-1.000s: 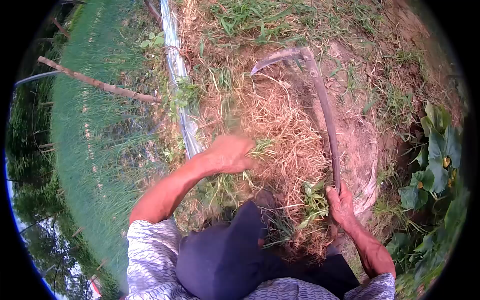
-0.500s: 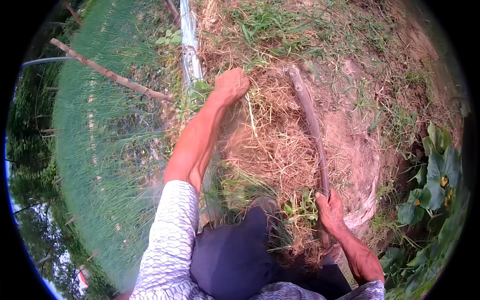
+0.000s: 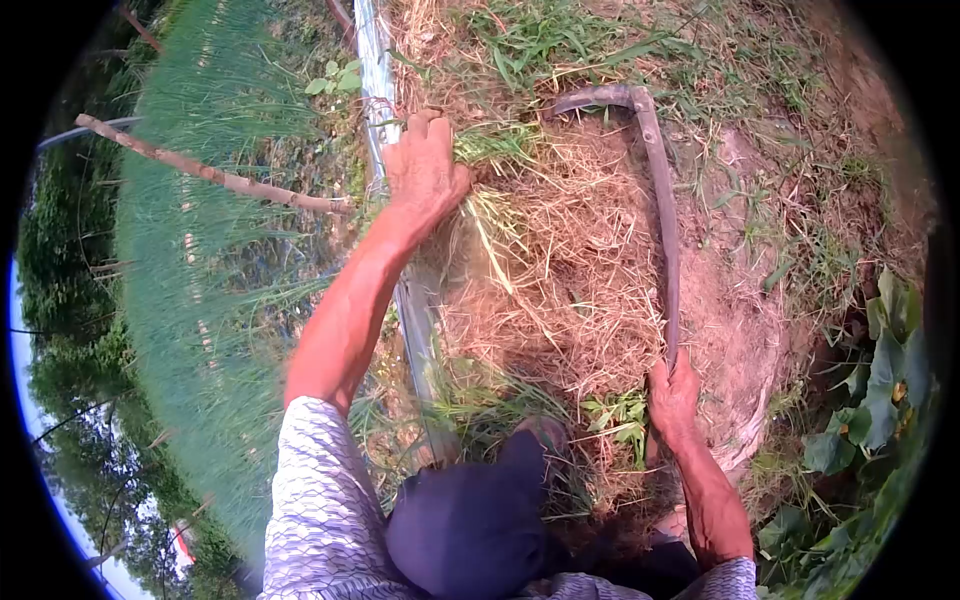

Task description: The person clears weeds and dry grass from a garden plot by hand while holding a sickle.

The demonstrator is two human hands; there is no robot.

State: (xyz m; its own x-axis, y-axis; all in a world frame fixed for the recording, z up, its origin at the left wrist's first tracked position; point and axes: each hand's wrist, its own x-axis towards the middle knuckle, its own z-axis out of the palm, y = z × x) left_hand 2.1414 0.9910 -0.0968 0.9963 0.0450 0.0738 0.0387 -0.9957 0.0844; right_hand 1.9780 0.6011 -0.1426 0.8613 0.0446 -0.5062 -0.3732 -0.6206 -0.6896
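My right hand (image 3: 674,400) is wrapped round the lower part of a long wooden handle (image 3: 661,200). At the handle's top, a curved blade (image 3: 592,98) points left over the ground. Beside the clear plastic sheeting (image 3: 378,90), my left hand (image 3: 425,170) is closed, its fingers bent at the edge of the grass. Pale green stems (image 3: 492,240) trail from under its palm side. Between the hands lies a heap of dry straw (image 3: 580,260), with a leafy green weed (image 3: 622,415) low on its right.
Thin green crop leaves (image 3: 230,300) fill the left side, crossed by a wooden stick (image 3: 220,178). Broad-leaved plants (image 3: 880,390) grow at the right edge. Green grass (image 3: 530,40) covers the ground at the top. My knee in dark cloth (image 3: 465,530) is at the bottom.
My left hand went forward from near the straw's lower left, then slightly left to the sheeting. The tool's blade, hidden half a second ago, shows again, and its handle has shifted right.
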